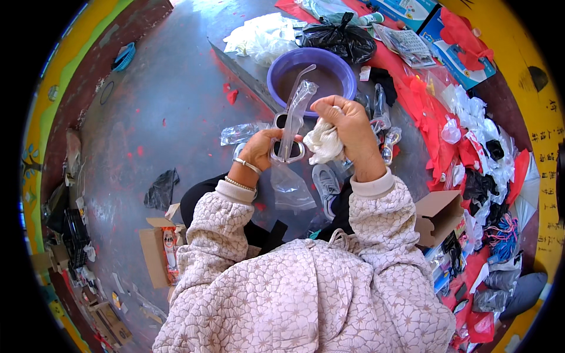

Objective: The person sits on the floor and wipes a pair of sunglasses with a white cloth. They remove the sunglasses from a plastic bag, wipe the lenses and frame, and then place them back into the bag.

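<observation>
My left hand (259, 149) is closed on a pair of sunglasses (288, 152) with dark lenses and a pale or clear frame, held up in front of my lap. One temple arm points up and away, and a crinkled clear plastic sleeve (290, 117) stands along the glasses. Just to the right, my right hand (348, 126) grips a bunched white cloth (323, 141), apart from the lenses. Below the glasses is a clear plastic bag (292, 187); whether it hangs from them or lies lower, I cannot tell.
A purple basin (274, 91) stands beyond my hands, with a black plastic bag (338, 40) and white bags (262, 35) behind it. More wrapped glasses (390, 144) lie at the right near red sheeting (432, 135). Open cardboard boxes (154, 253) flank me.
</observation>
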`<action>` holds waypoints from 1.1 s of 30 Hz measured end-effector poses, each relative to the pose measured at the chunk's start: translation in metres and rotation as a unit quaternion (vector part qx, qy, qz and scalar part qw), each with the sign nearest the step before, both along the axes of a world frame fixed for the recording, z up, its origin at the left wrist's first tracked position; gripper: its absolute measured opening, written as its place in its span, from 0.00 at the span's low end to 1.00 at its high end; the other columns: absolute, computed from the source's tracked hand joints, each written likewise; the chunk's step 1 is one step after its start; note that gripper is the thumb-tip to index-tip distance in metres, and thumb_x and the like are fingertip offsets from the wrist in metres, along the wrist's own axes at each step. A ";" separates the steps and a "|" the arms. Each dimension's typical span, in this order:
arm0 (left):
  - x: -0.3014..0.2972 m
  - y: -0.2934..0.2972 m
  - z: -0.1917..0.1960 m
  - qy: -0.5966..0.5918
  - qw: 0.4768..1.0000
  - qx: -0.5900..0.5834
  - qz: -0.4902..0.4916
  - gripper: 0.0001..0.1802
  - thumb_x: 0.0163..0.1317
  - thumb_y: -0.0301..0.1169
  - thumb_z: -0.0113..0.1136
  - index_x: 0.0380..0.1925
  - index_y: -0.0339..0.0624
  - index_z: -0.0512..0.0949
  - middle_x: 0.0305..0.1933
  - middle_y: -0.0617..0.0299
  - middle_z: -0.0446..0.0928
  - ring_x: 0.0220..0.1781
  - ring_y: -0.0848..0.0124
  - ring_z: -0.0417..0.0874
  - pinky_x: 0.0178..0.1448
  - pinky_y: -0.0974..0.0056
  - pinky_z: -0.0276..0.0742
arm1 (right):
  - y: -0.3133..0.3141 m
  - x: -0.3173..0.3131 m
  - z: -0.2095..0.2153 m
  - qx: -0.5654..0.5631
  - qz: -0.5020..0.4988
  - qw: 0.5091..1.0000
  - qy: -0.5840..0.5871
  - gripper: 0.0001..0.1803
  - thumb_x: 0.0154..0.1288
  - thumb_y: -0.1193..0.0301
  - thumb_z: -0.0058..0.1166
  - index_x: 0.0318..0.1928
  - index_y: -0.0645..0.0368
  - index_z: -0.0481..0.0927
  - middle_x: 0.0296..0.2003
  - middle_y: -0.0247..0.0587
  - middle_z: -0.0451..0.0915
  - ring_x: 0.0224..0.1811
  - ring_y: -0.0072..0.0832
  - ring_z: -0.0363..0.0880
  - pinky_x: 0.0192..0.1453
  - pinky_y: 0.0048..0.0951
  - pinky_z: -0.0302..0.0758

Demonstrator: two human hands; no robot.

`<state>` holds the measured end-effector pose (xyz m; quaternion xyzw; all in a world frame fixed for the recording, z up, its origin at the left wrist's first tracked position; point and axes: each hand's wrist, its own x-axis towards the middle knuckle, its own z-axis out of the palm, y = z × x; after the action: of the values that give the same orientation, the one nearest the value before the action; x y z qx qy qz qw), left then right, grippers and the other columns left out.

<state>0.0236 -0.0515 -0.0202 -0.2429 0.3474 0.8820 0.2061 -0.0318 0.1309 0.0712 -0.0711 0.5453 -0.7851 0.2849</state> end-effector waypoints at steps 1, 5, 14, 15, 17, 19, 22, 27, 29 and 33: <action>-0.001 0.001 0.000 0.000 1.000 0.007 -0.004 0.17 0.63 0.29 0.42 0.41 0.23 0.72 0.39 0.47 0.78 0.36 0.60 0.83 0.41 0.56 0.83 | 0.001 -0.003 -0.002 -0.015 0.000 1.000 -0.005 0.12 0.60 0.70 0.58 0.40 0.67 0.77 0.23 0.36 0.78 0.18 0.20 0.76 0.20 0.20 0.73; -0.002 0.000 -0.009 -0.009 0.999 -0.006 -0.037 0.15 0.62 0.28 0.43 0.39 0.23 0.73 0.37 0.47 0.78 0.33 0.60 0.83 0.39 0.57 0.83 | -0.002 -0.010 -0.003 -0.068 0.007 0.998 -0.009 0.10 0.59 0.71 0.58 0.38 0.65 0.79 0.23 0.34 0.78 0.19 0.17 0.75 0.21 0.19 0.72; -0.001 0.005 -0.006 -0.038 0.997 -0.044 -0.053 0.15 0.64 0.30 0.47 0.42 0.28 0.74 0.34 0.53 0.80 0.30 0.67 0.83 0.37 0.62 0.83 | 0.007 -0.022 -0.002 -0.107 -0.063 0.990 0.063 0.02 0.56 0.78 0.57 0.30 0.62 0.81 0.25 0.34 0.80 0.24 0.17 0.76 0.28 0.21 0.73; 0.000 0.003 -0.009 -0.044 0.996 -0.050 -0.055 0.15 0.63 0.30 0.47 0.42 0.28 0.74 0.34 0.53 0.81 0.30 0.67 0.83 0.37 0.62 0.83 | 0.011 -0.026 -0.002 -0.127 -0.100 0.984 0.070 0.02 0.56 0.77 0.57 0.31 0.62 0.81 0.25 0.34 0.79 0.24 0.18 0.76 0.28 0.22 0.74; -0.001 0.003 -0.005 -0.030 0.996 -0.067 -0.042 0.16 0.63 0.30 0.48 0.44 0.28 0.73 0.35 0.54 0.81 0.30 0.67 0.83 0.36 0.61 0.83 | 0.021 -0.038 -0.003 -0.162 -0.175 0.967 0.086 0.03 0.57 0.75 0.57 0.32 0.61 0.80 0.25 0.35 0.79 0.24 0.20 0.76 0.30 0.23 0.75; -0.001 0.000 -0.003 -0.011 0.996 -0.082 -0.014 0.17 0.63 0.30 0.48 0.46 0.29 0.73 0.36 0.54 0.81 0.31 0.67 0.83 0.36 0.61 0.83 | 0.036 -0.046 -0.002 -0.185 -0.231 0.953 0.060 0.03 0.57 0.75 0.56 0.32 0.61 0.79 0.26 0.35 0.79 0.25 0.21 0.76 0.30 0.24 0.75; 0.000 -0.016 0.004 0.048 0.994 -0.088 0.033 0.18 0.63 0.30 0.48 0.49 0.30 0.71 0.38 0.55 0.81 0.34 0.67 0.83 0.38 0.61 0.84 | 0.055 -0.053 -0.002 -0.172 -0.261 0.948 0.051 0.03 0.57 0.75 0.57 0.32 0.61 0.79 0.26 0.35 0.79 0.26 0.22 0.77 0.30 0.24 0.76; 0.004 -0.030 0.023 0.142 0.979 -0.100 0.106 0.18 0.65 0.31 0.46 0.51 0.32 0.69 0.40 0.53 0.80 0.36 0.66 0.83 0.39 0.62 0.83 | 0.049 -0.039 -0.007 0.083 -0.097 0.987 0.095 0.05 0.56 0.73 0.57 0.28 0.62 0.80 0.20 0.34 0.78 0.22 0.20 0.76 0.23 0.22 0.73; 0.006 -0.034 0.025 0.170 0.972 -0.105 0.122 0.18 0.65 0.32 0.45 0.52 0.33 0.68 0.40 0.52 0.80 0.36 0.66 0.83 0.38 0.62 0.83 | 0.033 -0.024 -0.011 0.179 0.065 0.978 0.091 0.07 0.54 0.71 0.58 0.28 0.62 0.82 0.20 0.35 0.78 0.23 0.19 0.77 0.25 0.21 0.72; 0.008 -0.030 0.036 0.176 0.973 -0.083 0.120 0.18 0.68 0.38 0.43 0.49 0.36 0.70 0.42 0.52 0.79 0.37 0.63 0.84 0.40 0.61 0.83 | 0.003 -0.006 -0.025 0.260 0.228 0.900 0.265 0.11 0.54 0.70 0.57 0.33 0.65 0.83 0.26 0.34 0.80 0.27 0.17 0.76 0.33 0.21 0.73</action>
<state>0.0317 -0.0816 0.0159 -0.1396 0.4183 0.8974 0.0134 -0.0379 0.1342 0.0465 -0.3224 0.7541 -0.4814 0.3091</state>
